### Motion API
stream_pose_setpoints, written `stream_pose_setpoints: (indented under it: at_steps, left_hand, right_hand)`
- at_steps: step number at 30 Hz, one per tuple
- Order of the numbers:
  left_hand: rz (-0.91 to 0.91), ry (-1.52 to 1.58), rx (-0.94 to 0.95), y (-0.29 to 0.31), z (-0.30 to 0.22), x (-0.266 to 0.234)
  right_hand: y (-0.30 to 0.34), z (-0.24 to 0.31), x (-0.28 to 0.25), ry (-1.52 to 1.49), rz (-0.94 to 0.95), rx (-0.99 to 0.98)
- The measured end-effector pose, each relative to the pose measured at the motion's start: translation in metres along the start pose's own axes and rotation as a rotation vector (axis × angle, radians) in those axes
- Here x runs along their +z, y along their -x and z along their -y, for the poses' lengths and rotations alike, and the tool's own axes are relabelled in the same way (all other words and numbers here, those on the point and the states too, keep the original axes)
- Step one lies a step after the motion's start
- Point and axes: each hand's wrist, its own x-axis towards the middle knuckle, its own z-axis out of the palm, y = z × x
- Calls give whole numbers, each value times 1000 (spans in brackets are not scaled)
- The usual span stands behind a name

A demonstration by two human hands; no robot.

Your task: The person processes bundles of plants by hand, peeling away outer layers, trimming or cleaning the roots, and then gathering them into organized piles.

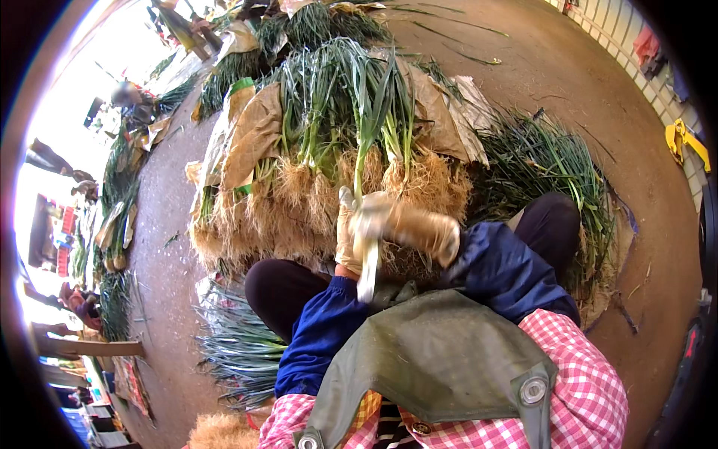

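A single leek stands upright before me, its green leaves pointing away and its pale shank toward my lap. My left hand, in a tan glove, is closed on its shank. My right hand, gloved too, lies across the same shank. Motion smears its fingers, so their grip is unclear. Just beyond both hands is a large heap of leeks with bushy, straw-coloured roots facing me. Brown paper sheets partly cover the heap.
By my right knee lies a pile of dark green leaves. Bluish leeks lie by my left knee, with a root bundle nearer. More bundles line the left. A yellow tool is by the tiled wall.
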Motion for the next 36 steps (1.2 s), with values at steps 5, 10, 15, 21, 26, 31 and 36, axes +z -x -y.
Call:
stream_pose_setpoints:
  at_steps: [5,10,15,21,26,31,36]
  left_hand:
    - [-426,-963,278,-12,40,40]
    - [-449,-927,306,-20,62,53]
    - [-603,-846,386,-26,58,47]
    - [-595,-814,368,-23,54,31]
    - [-497,-854,402,-18,56,31]
    - [-357,-795,304,-20,40,11]
    - [-427,-981,268,-26,37,22]
  right_hand:
    - [15,-53,-54,-816,-759,625]
    - [40,-89,-72,-988,-507,459]
    - [8,-54,-41,-563,-581,781]
    - [6,-48,-22,-90,-128,923]
    - [13,-20,-20,439,65,713]
    - [26,-35,-9,511,-56,569]
    - [43,-54,1,490,-94,165]
